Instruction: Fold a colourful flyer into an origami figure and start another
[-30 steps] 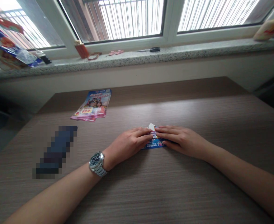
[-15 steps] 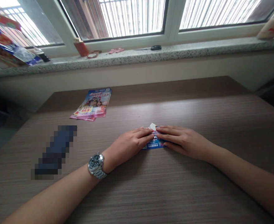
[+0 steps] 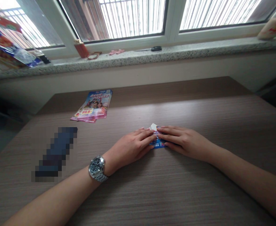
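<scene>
A small piece of folded printed paper (image 3: pixel 158 145), blue with a white corner pointing away from me, lies flat on the wooden table (image 3: pixel 166 188). From the left, my left hand (image 3: pixel 136 142) rests on it with the fingers stretched out; a silver watch (image 3: pixel 97 168) is on that wrist. My right hand (image 3: pixel 181 139) lies over its right side, fingers extended and slightly apart. Fingertips of both hands nearly meet over the middle of the paper. Much of the paper is hidden under them.
A stack of colourful flyers (image 3: pixel 94 105) lies at the back left of the table. Nearer on the left is a pixelated dark object (image 3: pixel 56 152). The stone windowsill (image 3: pixel 128 59) holds scissors (image 3: pixel 155 48), a red container (image 3: pixel 81 49) and a food package (image 3: pixel 6 47).
My left hand's lower fingers have moved slightly toward the paper's front edge and now cover more of its left part. My right hand has hardly moved.
</scene>
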A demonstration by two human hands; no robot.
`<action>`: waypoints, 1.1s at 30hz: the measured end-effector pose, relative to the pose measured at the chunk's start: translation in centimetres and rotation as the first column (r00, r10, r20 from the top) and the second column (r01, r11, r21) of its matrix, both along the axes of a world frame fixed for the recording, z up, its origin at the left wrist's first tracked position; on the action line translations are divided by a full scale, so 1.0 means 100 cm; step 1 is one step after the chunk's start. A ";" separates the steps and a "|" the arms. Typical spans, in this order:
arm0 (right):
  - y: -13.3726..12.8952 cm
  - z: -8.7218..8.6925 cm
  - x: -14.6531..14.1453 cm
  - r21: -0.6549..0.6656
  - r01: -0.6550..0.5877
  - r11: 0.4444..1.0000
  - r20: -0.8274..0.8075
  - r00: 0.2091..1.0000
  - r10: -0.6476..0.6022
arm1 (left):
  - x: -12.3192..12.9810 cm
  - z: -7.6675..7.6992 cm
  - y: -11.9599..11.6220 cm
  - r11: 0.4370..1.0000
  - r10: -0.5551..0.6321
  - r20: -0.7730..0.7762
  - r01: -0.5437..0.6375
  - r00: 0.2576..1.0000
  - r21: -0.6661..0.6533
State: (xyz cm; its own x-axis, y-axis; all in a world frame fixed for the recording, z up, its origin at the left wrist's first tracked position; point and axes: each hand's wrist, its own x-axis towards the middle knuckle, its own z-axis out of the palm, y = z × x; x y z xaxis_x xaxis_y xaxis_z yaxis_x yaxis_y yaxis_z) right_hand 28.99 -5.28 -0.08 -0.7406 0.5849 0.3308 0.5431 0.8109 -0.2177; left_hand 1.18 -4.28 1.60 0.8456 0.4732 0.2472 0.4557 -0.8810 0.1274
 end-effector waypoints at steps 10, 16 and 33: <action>0.005 -0.002 0.004 -0.006 -0.020 1.000 -0.014 1.000 0.020 | 0.000 -0.002 -0.001 1.000 0.027 -0.091 -0.027 0.995 -0.002; 0.006 -0.001 0.007 -0.024 -0.052 0.998 -0.002 0.999 0.052 | -0.001 -0.001 0.000 1.000 0.015 -0.123 -0.015 0.992 -0.004; 0.004 0.001 0.010 0.021 -0.023 1.000 0.086 0.996 0.021 | -0.003 -0.001 0.002 0.999 -0.027 -0.048 0.026 0.998 -0.039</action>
State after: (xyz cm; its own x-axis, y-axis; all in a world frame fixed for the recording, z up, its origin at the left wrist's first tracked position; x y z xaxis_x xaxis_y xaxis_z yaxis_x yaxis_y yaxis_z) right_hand 29.98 -4.89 0.04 -0.7792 0.5618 0.2778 0.5414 0.8267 -0.1532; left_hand 0.85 -4.05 1.51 0.8686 0.4587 0.1875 0.4388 -0.8877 0.1392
